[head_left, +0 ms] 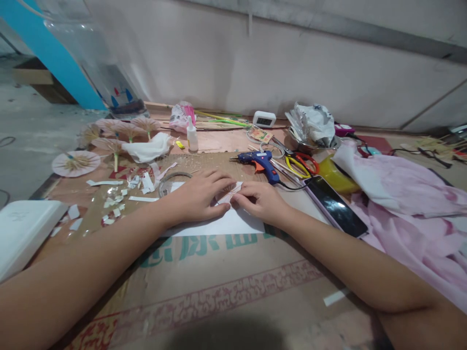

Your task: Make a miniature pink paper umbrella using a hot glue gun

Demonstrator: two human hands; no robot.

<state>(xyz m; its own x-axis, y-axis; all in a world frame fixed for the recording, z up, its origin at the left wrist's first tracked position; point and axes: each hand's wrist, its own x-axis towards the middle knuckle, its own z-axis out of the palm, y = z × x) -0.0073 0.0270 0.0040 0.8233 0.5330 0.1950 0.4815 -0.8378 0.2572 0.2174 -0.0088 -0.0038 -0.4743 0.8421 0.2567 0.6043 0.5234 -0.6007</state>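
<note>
Both my hands meet over a white sheet of paper (241, 223) on the cardboard. Between them is a small ribbed paper parasol (230, 193), pale with thin dark ribs, mostly covered by my fingers. My left hand (199, 197) curls around its left side with thumb and fingers. On its right side my right hand (262, 201) closes in a pinch near the middle. A roll of clear tape (171, 181) lies partly behind my left hand. Just beyond my right hand rests a blue glue gun (260, 163), its nozzle toward the left.
Several small paper parasols (76, 163) stand at the left, near paper scraps (116, 204) and a white box (31, 233). A glue bottle (191, 135) and white clock (264, 119) stand behind. Rightward lie scissors (308, 164), a phone (335, 206) and pink cloth (408, 194).
</note>
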